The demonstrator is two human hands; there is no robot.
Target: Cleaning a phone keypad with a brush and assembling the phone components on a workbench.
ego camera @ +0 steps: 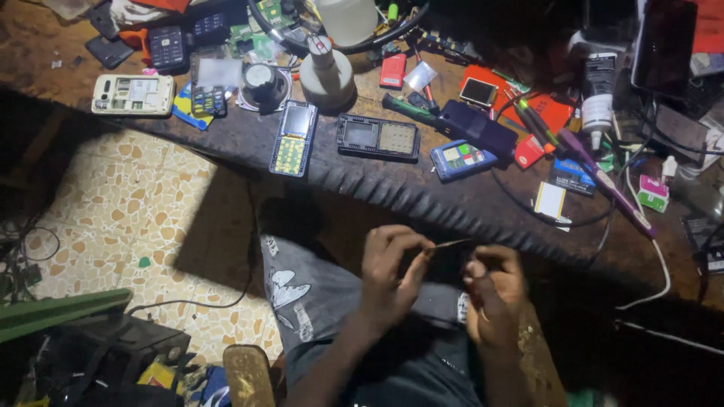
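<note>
Where the two hands meet over the lap, a thin metal sliver [451,243] spans the gap between them, below the near edge of the desk [422,197]. Left hand [388,275]: grip pressed together, thumb and forefinger pinching the sliver's near end. Right hand [494,290]: fingers curled in close at the far tip; too dark to tell whether that grip is pinching the sliver or some small part. Judged by its look, the sliver is very light, stiff but easily bent, slippery between bare fingertips, best held near one end with a firm pinch and little force. Count, working outward: one sliver, two hands. On the desk, one keypad phone [293,139] with yellow keys lying face up, one open black phone frame [378,137], one blue phone body [461,159], one cream-coloured phone back [133,94] at far left, one white round-based stand [326,73], one white squeeze tube [599,90], one purple-handled tool [603,177]. Further parts crowd the back edge, too jumbled to count. Patterned floor [113,218] at left.
</note>
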